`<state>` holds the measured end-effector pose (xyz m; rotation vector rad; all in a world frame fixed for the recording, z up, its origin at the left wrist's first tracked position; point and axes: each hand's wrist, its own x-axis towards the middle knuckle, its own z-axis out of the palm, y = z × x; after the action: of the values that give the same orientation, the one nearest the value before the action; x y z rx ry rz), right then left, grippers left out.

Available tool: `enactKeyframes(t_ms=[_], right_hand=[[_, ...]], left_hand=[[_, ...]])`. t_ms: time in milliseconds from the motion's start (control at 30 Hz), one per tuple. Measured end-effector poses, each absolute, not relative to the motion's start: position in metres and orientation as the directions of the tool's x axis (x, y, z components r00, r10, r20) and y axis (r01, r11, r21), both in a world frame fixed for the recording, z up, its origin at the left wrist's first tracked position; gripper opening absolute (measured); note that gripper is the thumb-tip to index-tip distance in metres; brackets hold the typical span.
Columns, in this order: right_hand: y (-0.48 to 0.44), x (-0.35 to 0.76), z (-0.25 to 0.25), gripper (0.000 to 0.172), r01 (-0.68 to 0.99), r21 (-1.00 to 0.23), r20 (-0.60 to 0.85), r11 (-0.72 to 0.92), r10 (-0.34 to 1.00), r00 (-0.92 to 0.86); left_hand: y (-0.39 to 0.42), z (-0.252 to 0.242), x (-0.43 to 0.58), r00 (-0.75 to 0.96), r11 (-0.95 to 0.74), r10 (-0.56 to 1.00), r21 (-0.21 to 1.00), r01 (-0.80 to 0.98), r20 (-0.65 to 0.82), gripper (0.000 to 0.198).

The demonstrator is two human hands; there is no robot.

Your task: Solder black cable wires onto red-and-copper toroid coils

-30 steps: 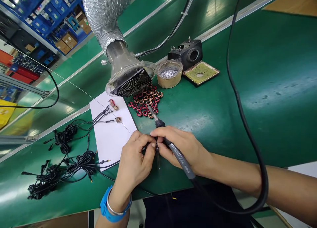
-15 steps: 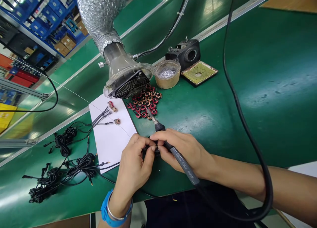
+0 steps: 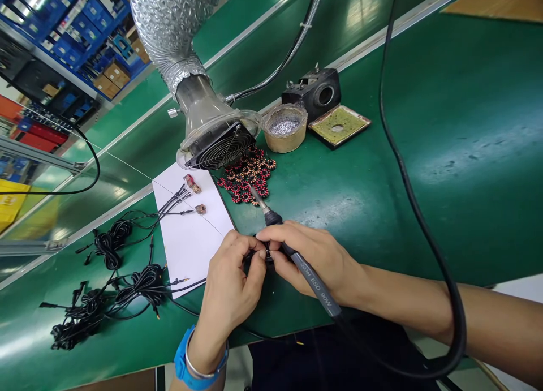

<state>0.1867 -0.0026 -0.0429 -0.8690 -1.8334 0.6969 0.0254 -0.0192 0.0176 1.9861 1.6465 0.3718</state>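
Note:
My left hand (image 3: 233, 292), with a blue wristband and a metal bangle, pinches a small ring-shaped coil (image 3: 268, 254) with black wire at it, partly hidden by my fingers. My right hand (image 3: 311, 261) grips a black soldering iron (image 3: 311, 280), its metal tip pointing away over the bench; its fingertips meet my left fingers at the coil. Beyond the hands lies a heap of red-and-copper toroid coils (image 3: 245, 179). A white paper sheet (image 3: 190, 249) to the left carries two wired coils (image 3: 200, 209).
Bundled black cables (image 3: 139, 283) lie left of the paper on the green bench (image 3: 424, 221). A fume extractor fan (image 3: 220, 145) with foil ducting hangs above the coils. Near it stand a solder dish (image 3: 284, 128), sponge tray (image 3: 339, 125) and black iron holder (image 3: 314, 94).
My hands have drawn slightly closer around the small coil, and the iron has tilted a little. The whole scene has shifted slightly in view.

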Motion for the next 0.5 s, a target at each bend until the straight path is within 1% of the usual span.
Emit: enactKeyframes(t_ms=[300, 500], right_hand=[[-0.0025, 0.1878, -0.0423, 0.027, 0.275, -0.762, 0.511, 0.586, 0.806, -0.3], [-0.0031, 0.1855, -0.0469, 0.025, 0.278, -0.759, 0.519, 0.589, 0.805, -0.288]], left_hand=[[-0.0201, 0.0158, 0.0245, 0.22, -0.106, 0.968, 0.599, 0.793, -0.119, 0.011], [-0.0201, 0.0161, 0.0241, 0.224, -0.11, 0.967, 0.604, 0.789, -0.117, 0.011]])
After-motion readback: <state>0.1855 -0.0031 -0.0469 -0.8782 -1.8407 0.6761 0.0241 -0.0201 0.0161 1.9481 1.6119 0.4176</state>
